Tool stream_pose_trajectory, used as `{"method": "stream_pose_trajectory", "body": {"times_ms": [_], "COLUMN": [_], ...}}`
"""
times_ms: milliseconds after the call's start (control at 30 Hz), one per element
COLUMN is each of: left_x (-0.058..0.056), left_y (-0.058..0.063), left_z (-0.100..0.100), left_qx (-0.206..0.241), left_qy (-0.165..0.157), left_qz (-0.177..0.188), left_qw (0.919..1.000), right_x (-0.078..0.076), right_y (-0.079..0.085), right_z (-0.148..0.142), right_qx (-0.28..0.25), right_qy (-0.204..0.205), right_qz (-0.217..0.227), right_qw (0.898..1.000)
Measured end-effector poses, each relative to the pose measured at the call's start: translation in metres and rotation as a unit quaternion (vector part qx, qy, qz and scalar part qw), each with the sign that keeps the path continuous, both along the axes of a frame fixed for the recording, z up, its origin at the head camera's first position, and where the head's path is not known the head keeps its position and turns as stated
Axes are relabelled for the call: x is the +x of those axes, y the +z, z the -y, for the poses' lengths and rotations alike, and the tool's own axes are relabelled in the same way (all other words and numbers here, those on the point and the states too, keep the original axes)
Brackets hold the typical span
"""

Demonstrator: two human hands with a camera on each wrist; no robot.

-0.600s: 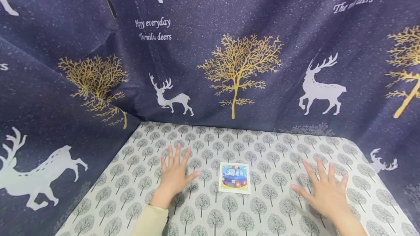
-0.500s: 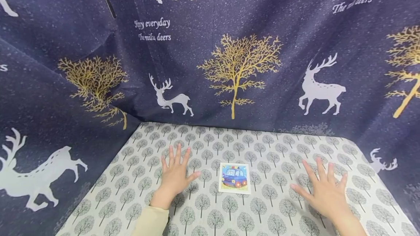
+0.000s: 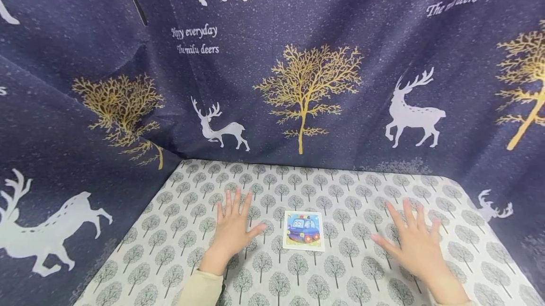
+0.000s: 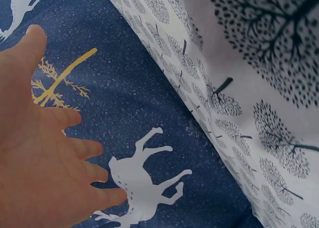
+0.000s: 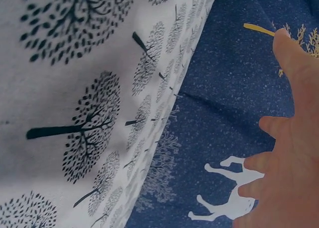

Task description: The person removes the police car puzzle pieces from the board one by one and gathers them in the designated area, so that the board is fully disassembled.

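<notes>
A small square picture puzzle [image 3: 303, 231] with a white border lies on the tree-print cloth. It shows a blue cartoon car with eyes and a light bar on its roof. To its left, my left hand [image 3: 232, 232] is spread with straight fingers, the thumb pointing toward the picture. My right hand [image 3: 417, 247] is likewise spread, farther off on the right side. Neither hand holds anything. In the left wrist view the left hand [image 4: 55, 153] shows splayed fingers, and the right wrist view shows the right hand [image 5: 294, 153] the same way.
White cloth [image 3: 340, 287] printed with grey trees covers the table. Dark blue fabric [image 3: 264, 69] with white deer, gold trees and lettering hangs behind it and along the sides, meeting the table's far edge.
Both hands have shifted slightly, the left one to the right and the right one to the left. The head view has turned a little. The picture stays in place on the cloth.
</notes>
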State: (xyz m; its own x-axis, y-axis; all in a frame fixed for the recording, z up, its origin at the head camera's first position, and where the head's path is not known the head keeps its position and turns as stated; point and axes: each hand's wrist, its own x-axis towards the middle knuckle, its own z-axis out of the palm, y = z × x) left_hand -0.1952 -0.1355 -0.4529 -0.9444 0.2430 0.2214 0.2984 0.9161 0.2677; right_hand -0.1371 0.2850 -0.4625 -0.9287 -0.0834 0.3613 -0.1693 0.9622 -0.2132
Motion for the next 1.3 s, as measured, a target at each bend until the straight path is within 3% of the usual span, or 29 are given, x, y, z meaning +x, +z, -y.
{"method": "stream_pose_trajectory", "body": {"times_ms": [633, 1300], "left_x": [0.008, 0.014], "left_y": [-0.008, -0.005], "left_z": [-0.026, -0.055], "left_qx": [0.027, 0.055], "left_qy": [-0.031, -0.079], "left_qz": [-0.025, -0.039], "left_qw": [0.9988, 0.9946], "right_x": [-0.013, -0.045], "right_y": [0.018, 0.024], "right_z": [0.031, 0.074], "right_qx": [-0.026, -0.097], "right_qy": [0.046, 0.124], "right_qz": [-0.011, -0.018], "right_qw": [0.999, 0.987]}}
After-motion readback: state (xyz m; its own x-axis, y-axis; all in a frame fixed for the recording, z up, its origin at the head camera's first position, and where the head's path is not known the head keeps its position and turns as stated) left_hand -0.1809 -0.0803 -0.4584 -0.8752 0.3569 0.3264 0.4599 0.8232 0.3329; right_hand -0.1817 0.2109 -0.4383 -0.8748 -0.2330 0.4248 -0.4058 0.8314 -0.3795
